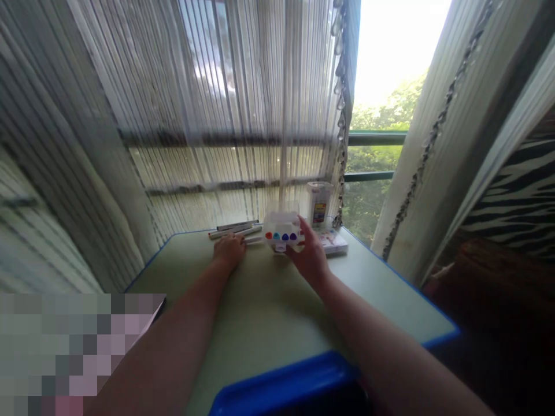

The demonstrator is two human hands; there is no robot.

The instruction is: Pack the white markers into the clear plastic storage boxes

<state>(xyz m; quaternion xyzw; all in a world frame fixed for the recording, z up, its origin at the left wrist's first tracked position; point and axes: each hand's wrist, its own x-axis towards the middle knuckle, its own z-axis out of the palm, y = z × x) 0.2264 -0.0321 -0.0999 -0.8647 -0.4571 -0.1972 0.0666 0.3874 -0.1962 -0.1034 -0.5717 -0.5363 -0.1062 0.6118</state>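
Observation:
My right hand point(313, 254) grips a clear plastic marker case point(281, 222) from its right side, above the far part of the table. The case is lidded, and a row of coloured ends, orange, light blue and purple, shows across its front. My left hand point(229, 251) is palm down close to the tabletop, its fingers closed around a white marker point(254, 238) that points toward the case. Just beyond that hand lie several loose markers point(236, 226), with white barrels and some dark ends.
A tall clear plastic container point(319, 202) with a label stands at the far right. A white box point(333, 241) lies before it. The pale table point(260, 323) has a blue edge, and a blue chair back point(286, 384) rises at its near side. Sheer curtains point(243, 115) hang behind.

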